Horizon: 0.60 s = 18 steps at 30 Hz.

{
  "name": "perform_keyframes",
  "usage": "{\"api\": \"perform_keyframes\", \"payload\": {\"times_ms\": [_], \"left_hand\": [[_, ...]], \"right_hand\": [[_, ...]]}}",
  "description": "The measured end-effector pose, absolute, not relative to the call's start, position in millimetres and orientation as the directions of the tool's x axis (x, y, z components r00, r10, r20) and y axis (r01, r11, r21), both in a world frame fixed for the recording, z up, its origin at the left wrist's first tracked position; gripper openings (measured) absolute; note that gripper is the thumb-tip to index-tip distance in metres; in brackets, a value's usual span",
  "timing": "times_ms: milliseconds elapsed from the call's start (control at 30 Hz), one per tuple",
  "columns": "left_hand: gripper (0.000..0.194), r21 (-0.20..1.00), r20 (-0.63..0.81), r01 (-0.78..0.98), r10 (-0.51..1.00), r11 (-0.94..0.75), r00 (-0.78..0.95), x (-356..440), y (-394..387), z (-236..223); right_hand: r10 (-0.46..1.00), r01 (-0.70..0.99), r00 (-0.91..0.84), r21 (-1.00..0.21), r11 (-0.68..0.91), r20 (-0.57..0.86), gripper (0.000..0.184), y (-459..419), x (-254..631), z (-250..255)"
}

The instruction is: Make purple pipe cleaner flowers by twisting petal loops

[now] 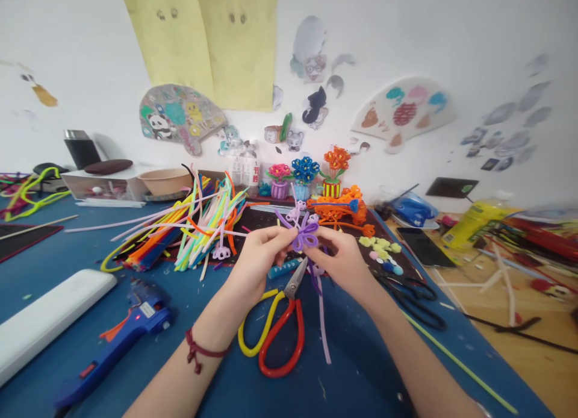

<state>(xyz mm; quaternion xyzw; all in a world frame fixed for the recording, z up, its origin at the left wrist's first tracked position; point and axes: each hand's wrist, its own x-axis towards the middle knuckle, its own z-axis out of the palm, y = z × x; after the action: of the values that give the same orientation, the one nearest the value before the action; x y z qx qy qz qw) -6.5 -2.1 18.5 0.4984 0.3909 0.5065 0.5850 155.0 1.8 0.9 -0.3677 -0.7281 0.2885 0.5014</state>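
Observation:
Between my two hands is a purple pipe-cleaner flower [306, 234] with looped petals. My left hand [266, 252] pinches its left side with thumb and forefinger. On the right side, my right hand [341, 255] grips the petals between thumb and fingers. Below the hands lie scissors [293, 285] with one yellow and one red handle, blades pointing up. A light purple pipe cleaner [323, 327] hangs or lies under my right hand. Pale purple looped flowers [295, 212] show just behind the held one, partly hidden by it.
A blue glue gun [139, 321] and a white case [49, 315] lie at left. Bundled pipe cleaners [180, 237] spread behind my left hand. Small potted flowers [304, 177] and orange pipe-cleaner pieces [345, 204] stand behind. At right are black scissors [415, 294], pom-poms [386, 258] and a phone [424, 246].

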Motion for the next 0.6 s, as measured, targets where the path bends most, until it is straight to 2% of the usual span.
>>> {"api": "perform_keyframes", "payload": {"times_ms": [100,267,400,600], "left_hand": [[0.034,0.985,0.043,-0.173,0.984,-0.013,0.172,-6.1,-3.3,19.2],[0.029,0.961,-0.009,-0.261,0.951,0.094,0.309,-8.7,-6.0,22.2],[0.024,0.938,-0.042,-0.303,0.925,0.166,0.377,-9.5,-6.0,22.9],[0.034,0.968,-0.016,-0.234,0.958,0.086,0.285,-8.6,-2.9,19.2]], "right_hand": [[0.829,0.184,-0.206,-0.812,0.555,0.52,0.011,1.7,153.7,-0.3],[0.81,0.104,-0.204,-0.81,0.577,0.55,0.012,1.0,151.8,-2.6],[0.779,0.118,-0.18,-0.773,0.623,0.601,0.012,0.6,152.9,-1.6],[0.826,-0.031,-0.263,-0.86,0.509,0.498,0.016,-0.6,155.2,1.0]]}}
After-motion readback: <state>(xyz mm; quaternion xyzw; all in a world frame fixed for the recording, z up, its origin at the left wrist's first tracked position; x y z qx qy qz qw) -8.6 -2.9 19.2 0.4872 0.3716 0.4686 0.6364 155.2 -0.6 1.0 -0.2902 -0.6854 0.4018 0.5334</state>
